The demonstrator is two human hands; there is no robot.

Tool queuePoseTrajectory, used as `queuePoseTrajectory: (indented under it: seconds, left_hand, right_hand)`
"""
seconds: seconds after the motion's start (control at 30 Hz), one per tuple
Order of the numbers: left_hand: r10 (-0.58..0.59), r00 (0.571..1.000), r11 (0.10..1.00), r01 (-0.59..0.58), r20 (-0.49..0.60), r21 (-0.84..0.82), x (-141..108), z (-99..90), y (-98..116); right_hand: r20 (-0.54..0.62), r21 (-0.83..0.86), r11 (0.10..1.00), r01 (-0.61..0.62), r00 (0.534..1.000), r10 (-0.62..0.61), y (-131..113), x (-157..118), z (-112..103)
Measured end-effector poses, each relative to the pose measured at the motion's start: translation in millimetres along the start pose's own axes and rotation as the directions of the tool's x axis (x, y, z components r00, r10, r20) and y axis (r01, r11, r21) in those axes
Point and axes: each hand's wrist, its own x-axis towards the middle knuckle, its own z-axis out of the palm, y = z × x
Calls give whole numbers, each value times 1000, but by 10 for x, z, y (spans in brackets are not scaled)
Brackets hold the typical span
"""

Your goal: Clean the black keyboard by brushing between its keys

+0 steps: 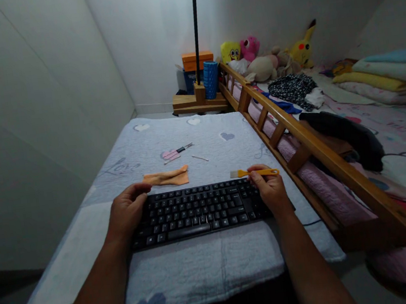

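Note:
A black keyboard (199, 210) lies on the light blue quilted cover in front of me. My left hand (126, 209) is closed around its left end, thumb near the upper corner. Between the thumb and fingers of my right hand (267, 188) is a small brush (261, 172) with a yellow handle, its pale bristles pointing left just beyond the keyboard's top edge. That hand covers part of the keyboard's right end. Past the keyboard lies a folded orange cloth (169, 177). Farther off are a pink and black tool with thin metal tips (180, 150) and a cotton swab (200, 158).
A wooden bed rail (293, 132) runs along the right side, with plush toys (264, 66), clothes and folded bedding (384, 78) beyond it. At the back stand a lamp pole (195, 28), a blue roller (211, 79) and an orange box (197, 61). A pale wall is on the left.

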Motion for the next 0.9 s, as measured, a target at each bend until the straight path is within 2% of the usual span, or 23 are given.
queuePoseTrajectory:
  seconds: [0.23,0.4,0.5,0.67,0.77,0.9]
  left_hand:
    - [3,1000,1000,-2,7,-11,0,2,-3]
    - [-21,1000,1000,21,3,-23,-5,1,7]
    - [-25,1000,999,25,4,-25,-11,2,24]
    - [-9,1000,1000,9,7,-1,-16,6,29]
    - [-8,1000,1000,7,11,16,-5,9,0]
    - [1,1000,1000,-1,4,11,14,13,-41]
  right_hand:
    - [206,-72,997,2,978,13,-250,138,113]
    - [316,-98,992,83,948,-48,-434,250,277]
    - [305,-112,984,137,947,-97,-406,253,412]
    - [289,-101,983,155,950,-120,-248,192,549]
    - [290,-139,975,176,948,-129,-184,184,551]
    - [229,-306,929,208,963,-140,-120,223,466]
